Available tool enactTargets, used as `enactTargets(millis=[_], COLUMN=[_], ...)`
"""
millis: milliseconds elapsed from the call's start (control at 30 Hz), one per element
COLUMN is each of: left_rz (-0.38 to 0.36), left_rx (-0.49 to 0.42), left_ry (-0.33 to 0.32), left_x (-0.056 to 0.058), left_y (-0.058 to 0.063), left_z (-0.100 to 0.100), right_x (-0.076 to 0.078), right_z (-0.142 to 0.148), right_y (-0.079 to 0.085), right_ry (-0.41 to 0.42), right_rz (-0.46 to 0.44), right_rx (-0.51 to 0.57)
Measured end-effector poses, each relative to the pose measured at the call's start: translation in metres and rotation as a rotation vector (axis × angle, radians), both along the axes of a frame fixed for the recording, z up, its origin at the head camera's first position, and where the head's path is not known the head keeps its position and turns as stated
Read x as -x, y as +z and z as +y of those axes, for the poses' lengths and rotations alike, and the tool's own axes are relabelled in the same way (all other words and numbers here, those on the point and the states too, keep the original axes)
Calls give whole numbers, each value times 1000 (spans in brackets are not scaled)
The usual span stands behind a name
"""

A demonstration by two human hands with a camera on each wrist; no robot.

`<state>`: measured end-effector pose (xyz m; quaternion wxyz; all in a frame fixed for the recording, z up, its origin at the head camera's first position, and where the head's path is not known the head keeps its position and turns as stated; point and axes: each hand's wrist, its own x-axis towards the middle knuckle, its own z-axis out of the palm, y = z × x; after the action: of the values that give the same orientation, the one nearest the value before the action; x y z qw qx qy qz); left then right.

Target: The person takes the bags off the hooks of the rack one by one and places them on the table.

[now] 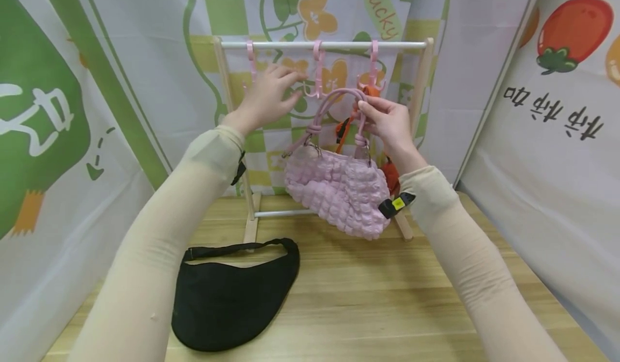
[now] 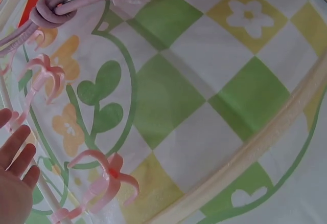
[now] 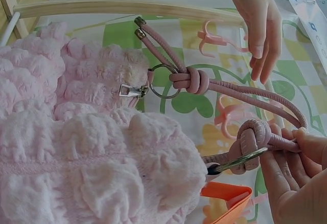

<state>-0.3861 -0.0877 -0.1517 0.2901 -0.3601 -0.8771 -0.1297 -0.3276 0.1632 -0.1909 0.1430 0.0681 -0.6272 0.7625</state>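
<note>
A puffy pink handbag (image 1: 336,192) hangs before the rack (image 1: 346,45), the right hand (image 1: 391,125) pinching its cord handle (image 1: 346,90), the left hand (image 1: 268,94) loosely spread near a hook (image 1: 317,71); it looks soft, light, best held by that handle.

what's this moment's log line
right hand: holds pink bag by handle | left hand: empty, near pink hooks | black bag: on table

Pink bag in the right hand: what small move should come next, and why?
Probably ease the handles of the pink bag left onto the middle hook: the right hand pinches them close to it and it bears nothing, while the right hook carries an orange strap. The left hand seems near enough to steady it.
</note>
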Motion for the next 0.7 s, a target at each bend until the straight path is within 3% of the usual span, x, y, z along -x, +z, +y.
enactTargets(millis=[367, 700], left_rz=[-149, -240], left_rx=[-131, -217], left_ry=[-22, -71], left_x=[-7, -8], left_y=[-12, -23], left_z=[5, 12], right_x=[-1, 0], right_z=[-2, -3], right_y=[-6, -10], right_ry=[16, 44], right_rz=[-3, 16], right_rx=[9, 35])
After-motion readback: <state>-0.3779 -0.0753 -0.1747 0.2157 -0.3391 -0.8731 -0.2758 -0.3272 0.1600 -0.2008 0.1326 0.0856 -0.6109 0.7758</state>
